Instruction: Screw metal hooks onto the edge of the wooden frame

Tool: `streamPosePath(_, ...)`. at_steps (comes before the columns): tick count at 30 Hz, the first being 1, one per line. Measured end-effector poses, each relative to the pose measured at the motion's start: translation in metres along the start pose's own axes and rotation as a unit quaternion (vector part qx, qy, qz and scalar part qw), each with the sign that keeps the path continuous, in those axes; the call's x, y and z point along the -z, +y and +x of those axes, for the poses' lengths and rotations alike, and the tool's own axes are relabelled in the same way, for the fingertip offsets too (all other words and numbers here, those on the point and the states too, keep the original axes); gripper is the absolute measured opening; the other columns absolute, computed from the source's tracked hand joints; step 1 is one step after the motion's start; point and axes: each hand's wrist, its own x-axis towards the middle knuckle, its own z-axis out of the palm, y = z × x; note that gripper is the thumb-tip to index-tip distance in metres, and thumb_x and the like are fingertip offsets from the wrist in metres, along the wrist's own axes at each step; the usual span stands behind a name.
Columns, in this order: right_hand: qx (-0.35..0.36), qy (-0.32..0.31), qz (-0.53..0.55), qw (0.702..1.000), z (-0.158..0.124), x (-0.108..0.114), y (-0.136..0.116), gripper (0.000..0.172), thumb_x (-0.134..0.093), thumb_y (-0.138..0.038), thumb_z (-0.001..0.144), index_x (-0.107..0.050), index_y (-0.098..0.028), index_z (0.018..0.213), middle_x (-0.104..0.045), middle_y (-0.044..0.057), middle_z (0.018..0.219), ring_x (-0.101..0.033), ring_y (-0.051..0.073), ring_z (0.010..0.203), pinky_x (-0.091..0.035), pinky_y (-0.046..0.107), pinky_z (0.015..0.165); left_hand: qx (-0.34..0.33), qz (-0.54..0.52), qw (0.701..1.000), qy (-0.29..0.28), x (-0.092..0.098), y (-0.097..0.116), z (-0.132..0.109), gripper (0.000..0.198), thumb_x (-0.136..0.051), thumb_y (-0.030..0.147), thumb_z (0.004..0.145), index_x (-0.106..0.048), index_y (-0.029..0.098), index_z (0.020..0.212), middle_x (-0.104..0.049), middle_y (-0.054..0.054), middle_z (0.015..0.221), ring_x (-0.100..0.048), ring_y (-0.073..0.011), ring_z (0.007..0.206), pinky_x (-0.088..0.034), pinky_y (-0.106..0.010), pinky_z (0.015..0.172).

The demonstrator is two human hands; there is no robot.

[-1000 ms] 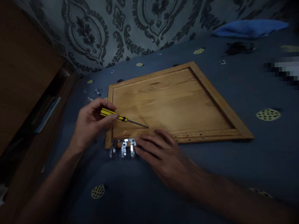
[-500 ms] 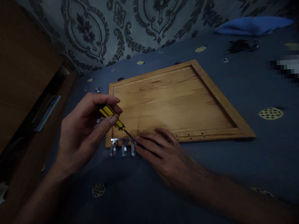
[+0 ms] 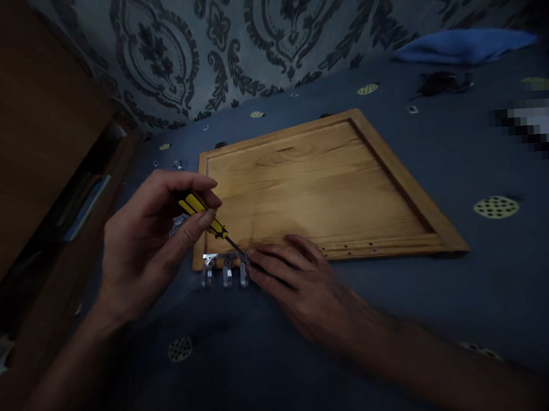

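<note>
My left hand (image 3: 152, 242) is closed round the handle of a yellow-and-black screwdriver (image 3: 206, 216), the thumb pressed along its side and the index finger reaching over it. Its thin shaft slants down to the right, to the near edge of a framed wooden panel (image 3: 301, 185). Three shiny metal hooks (image 3: 228, 272) stick out over that edge. Beside the rightmost one, the fingertips of my right hand (image 3: 301, 284) meet at the screwdriver's tip and seem to hold the hook there. My fingers hide the tip, and any screw under it. Small dark holes dot the edge further right.
The panel lies on a dark blue patterned cloth (image 3: 399, 303). Another metal piece (image 3: 178, 224) shows behind my left hand. Further back are a blue cloth (image 3: 464, 46) and a dark object (image 3: 443, 83). A wooden cabinet (image 3: 34, 107) stands on the left, a patterned wall behind.
My left hand and the screwdriver handle have shifted very slightly left. The right hand stays in place by the hook, and the panel looks unmoved.
</note>
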Motion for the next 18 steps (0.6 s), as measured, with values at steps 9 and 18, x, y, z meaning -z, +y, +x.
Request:
streamPosePath(9, 0.001, -0.011, 0.006, 1.000, 0.001, -0.001, 0.000, 0.040, -0.051, -0.006, 0.093, -0.069, -0.015, 0.128, -0.072, 0.012, 0.133, -0.060, 0.028, 0.127, -0.043, 0.055, 0.109, -0.017, 0.066, 0.997, -0.024, 0.004, 0.002, -0.003, 0.020, -0.075, 0.020, 0.091, -0.073, 0.025, 0.110, -0.074, -0.002, 0.099, -0.071, -0.0191, 0.092, -0.060, -0.030, 0.083)
streamPosePath(18, -0.001, -0.013, -0.002, 1.000, 0.000, -0.001, 0.001, 0.039, -0.049, -0.008, 0.096, -0.069, -0.018, 0.128, -0.073, 0.010, 0.131, -0.061, 0.027, 0.125, -0.045, 0.055, 0.107, -0.038, 0.166, 0.984, -0.045, 0.004, 0.012, -0.007, 0.014, -0.070, 0.029, 0.095, -0.073, 0.029, 0.109, -0.076, 0.001, 0.102, -0.071, -0.0189, 0.091, -0.054, -0.030, 0.084)
